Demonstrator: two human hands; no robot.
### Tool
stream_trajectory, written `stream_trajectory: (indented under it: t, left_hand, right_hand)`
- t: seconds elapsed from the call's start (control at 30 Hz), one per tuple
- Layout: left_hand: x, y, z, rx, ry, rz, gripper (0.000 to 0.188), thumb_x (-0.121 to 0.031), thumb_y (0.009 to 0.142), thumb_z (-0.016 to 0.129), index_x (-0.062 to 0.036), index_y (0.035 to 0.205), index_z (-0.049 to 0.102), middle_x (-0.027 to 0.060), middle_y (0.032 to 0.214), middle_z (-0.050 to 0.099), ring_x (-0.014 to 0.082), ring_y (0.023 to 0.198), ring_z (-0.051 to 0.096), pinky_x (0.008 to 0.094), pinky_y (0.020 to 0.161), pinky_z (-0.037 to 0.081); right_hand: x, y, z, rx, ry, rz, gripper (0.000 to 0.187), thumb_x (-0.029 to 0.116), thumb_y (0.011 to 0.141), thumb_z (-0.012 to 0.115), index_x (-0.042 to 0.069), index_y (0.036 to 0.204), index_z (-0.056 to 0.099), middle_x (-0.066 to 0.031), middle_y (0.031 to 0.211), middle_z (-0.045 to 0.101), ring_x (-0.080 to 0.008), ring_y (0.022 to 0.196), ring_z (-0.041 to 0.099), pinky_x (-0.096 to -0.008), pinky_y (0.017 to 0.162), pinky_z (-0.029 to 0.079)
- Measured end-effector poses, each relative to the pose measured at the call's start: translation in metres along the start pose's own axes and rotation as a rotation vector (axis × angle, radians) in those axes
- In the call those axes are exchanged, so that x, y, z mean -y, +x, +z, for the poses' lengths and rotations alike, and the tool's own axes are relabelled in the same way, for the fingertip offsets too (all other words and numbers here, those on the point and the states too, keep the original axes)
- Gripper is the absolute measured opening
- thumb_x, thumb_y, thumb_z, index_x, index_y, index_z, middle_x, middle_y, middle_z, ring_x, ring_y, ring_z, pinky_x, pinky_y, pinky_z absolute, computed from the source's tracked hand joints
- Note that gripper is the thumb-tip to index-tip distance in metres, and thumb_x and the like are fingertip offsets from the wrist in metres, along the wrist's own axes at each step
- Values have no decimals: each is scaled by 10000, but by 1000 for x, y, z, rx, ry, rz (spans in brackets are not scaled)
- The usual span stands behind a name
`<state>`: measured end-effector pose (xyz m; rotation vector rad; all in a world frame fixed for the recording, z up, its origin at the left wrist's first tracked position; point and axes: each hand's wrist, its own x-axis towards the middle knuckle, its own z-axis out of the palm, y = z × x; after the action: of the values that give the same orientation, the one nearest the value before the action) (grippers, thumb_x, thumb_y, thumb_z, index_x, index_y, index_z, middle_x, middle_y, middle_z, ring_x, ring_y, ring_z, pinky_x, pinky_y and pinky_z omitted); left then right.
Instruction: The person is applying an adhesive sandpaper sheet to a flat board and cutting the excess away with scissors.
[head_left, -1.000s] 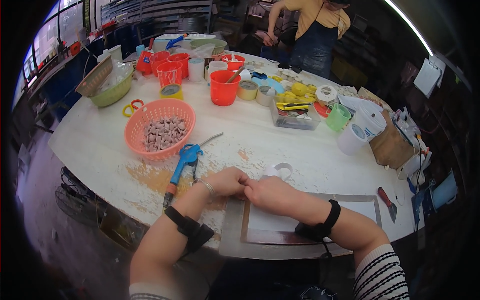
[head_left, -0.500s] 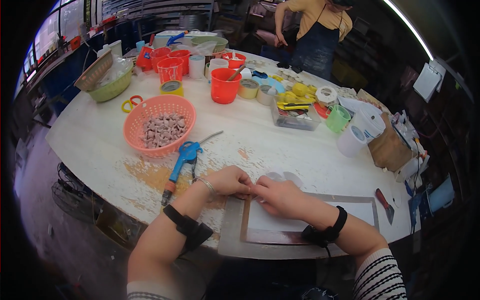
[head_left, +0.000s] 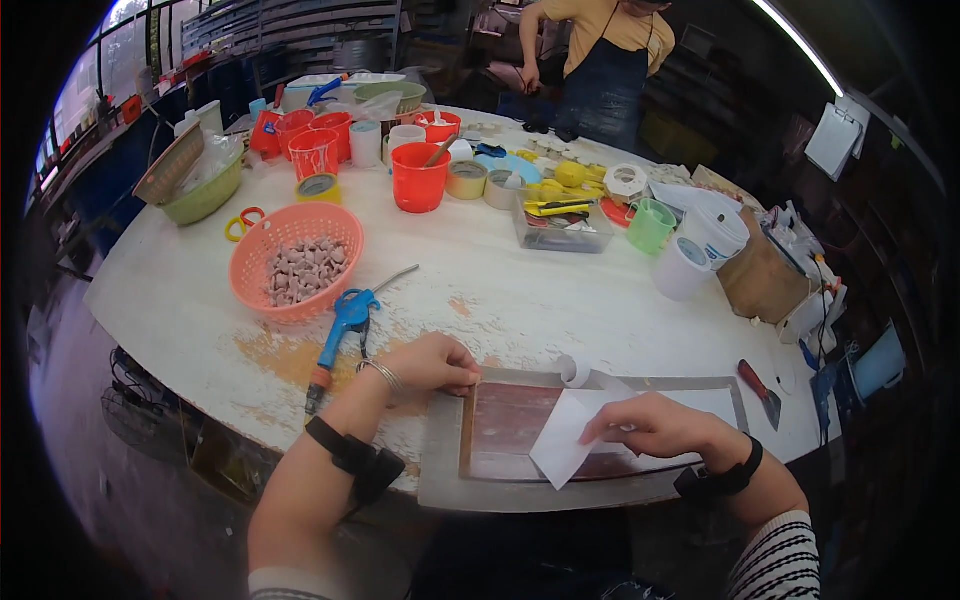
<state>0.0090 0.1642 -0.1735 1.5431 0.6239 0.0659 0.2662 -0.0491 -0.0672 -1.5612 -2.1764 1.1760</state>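
Note:
A flat grey board [head_left: 440,480] with a brown-edged rectangular panel lies in front of me at the table's near edge. My right hand [head_left: 655,425] pinches a white sheet [head_left: 562,440], its left end lifted and folded back over the panel. Beneath, the streaky reddish-brown surface [head_left: 505,420] shows on the left; white still covers the panel's right end. At the panel's far left corner my left hand [head_left: 440,365] rests with fingers closed; whatever may be between the fingertips is hidden. A small curled white strip [head_left: 573,372] stands at the panel's far edge.
Left of the board lies a blue air gun [head_left: 347,315], beside a pink basket [head_left: 350,250] of small greyish pieces. A red-handled scraper [head_left: 760,390] lies to the right. Farther back are red buckets [head_left: 420,180], tape rolls [head_left: 467,180] and a tool box [head_left: 565,235]. A person [head_left: 605,80] stands beyond.
My right hand has moved right and toward me from the far left corner, pulling the white sheet back and baring the reddish-brown surface. My left hand stays at the corner.

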Motion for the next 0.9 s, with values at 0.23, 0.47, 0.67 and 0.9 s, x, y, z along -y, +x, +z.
stream_trajectory:
  t: [0.23, 0.47, 0.67, 0.9]
  left_hand:
    - [-8, -9, 14, -188, 410, 26, 233, -214, 832, 741, -1, 897, 671, 18, 803, 675, 69, 730, 612, 223, 690, 506]
    - [-4, -5, 16, -222, 143, -31, 184, -161, 806, 756, -11, 854, 662, 12, 782, 662, 77, 690, 592, 223, 669, 491]
    - [-17, -13, 25, -283, 57, -71, 139, -90, 787, 744, -4, 833, 645, 31, 759, 652, 102, 665, 594, 236, 638, 487]
    - [30, 4, -11, -335, 347, 87, 137, -97, 800, 717, -14, 805, 608, 40, 708, 630, 122, 611, 581, 247, 597, 472]
  right_hand:
    - [-36, -106, -22, -326, -234, 317, 71, 97, 899, 551, 81, 961, 582, -136, 839, 633, -328, 805, 615, -385, 712, 477]
    - [-135, -274, -27, -516, -617, 977, 127, 149, 871, 546, 125, 987, 591, -152, 917, 654, -349, 904, 618, -421, 765, 475]
    - [-165, -411, 23, -701, -451, 1506, 136, 145, 884, 529, 120, 1001, 592, -157, 1028, 653, -355, 1021, 602, -431, 842, 471]
    - [-177, -521, 120, -728, -404, 1863, 212, 110, 868, 491, 83, 1019, 638, -179, 1061, 658, -352, 1034, 622, -436, 873, 493]
